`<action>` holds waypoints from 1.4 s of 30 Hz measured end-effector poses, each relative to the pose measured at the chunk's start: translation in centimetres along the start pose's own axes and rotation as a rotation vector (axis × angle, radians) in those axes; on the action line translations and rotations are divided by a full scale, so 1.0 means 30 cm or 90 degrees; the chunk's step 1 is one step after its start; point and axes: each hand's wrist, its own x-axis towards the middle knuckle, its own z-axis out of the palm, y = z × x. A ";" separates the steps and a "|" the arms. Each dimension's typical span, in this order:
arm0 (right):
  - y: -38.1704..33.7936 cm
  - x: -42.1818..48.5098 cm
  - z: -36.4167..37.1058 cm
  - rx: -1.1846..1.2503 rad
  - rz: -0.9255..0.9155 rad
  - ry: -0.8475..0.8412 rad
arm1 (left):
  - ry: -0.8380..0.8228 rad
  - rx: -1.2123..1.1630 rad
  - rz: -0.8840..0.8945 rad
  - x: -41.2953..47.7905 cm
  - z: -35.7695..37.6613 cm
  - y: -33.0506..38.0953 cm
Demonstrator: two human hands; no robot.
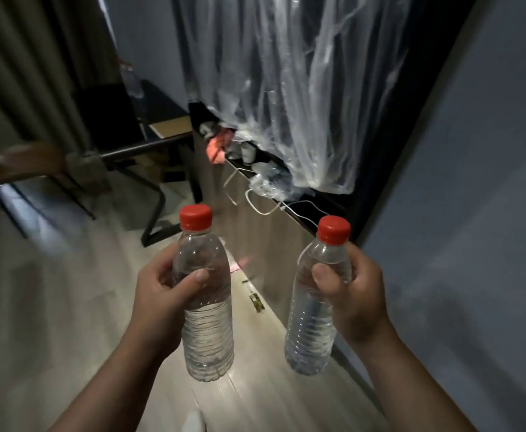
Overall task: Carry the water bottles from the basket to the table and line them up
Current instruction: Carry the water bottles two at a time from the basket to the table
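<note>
The left hand (158, 288) is wrapped round a clear plastic water bottle with a red cap (207, 325), thumb across its front. The right hand (352, 291) grips a second red-capped clear bottle (311, 332) the same way. Both bottles are upright in mid-air, well short of the dark surface (158, 110). A blurred bottle (132, 79) seems to stand on that surface. I judge this carry half done, with setting down and lining up left. No basket shows.

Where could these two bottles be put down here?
The dark table looks bare between the bottle standing on it and the tan board. The ledge under the plastic sheet is crowded with cups, cables and a pink cloth. The floor is mostly open.
</note>
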 end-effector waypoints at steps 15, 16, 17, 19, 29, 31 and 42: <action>0.175 0.597 0.917 0.000 -0.018 -0.201 | 0.173 -0.010 0.043 0.572 -0.783 0.040; 0.188 0.632 0.949 0.001 -0.013 -0.197 | 0.164 -0.003 0.047 0.618 -0.806 0.043; 0.201 0.663 0.976 0.006 -0.007 -0.196 | 0.158 0.002 0.050 0.663 -0.824 0.044; 0.231 0.730 1.021 0.011 -0.004 -0.203 | 0.153 -0.001 0.052 0.755 -0.850 0.037; 0.417 1.195 1.219 0.020 -0.029 -0.220 | 0.176 0.052 0.061 1.254 -0.924 -0.063; 0.457 1.319 1.269 0.038 -0.031 -0.229 | 0.183 0.074 0.073 1.372 -0.940 -0.072; 0.544 1.763 1.767 0.034 -0.046 -0.395 | 0.362 0.136 0.124 1.722 -1.238 -0.011</action>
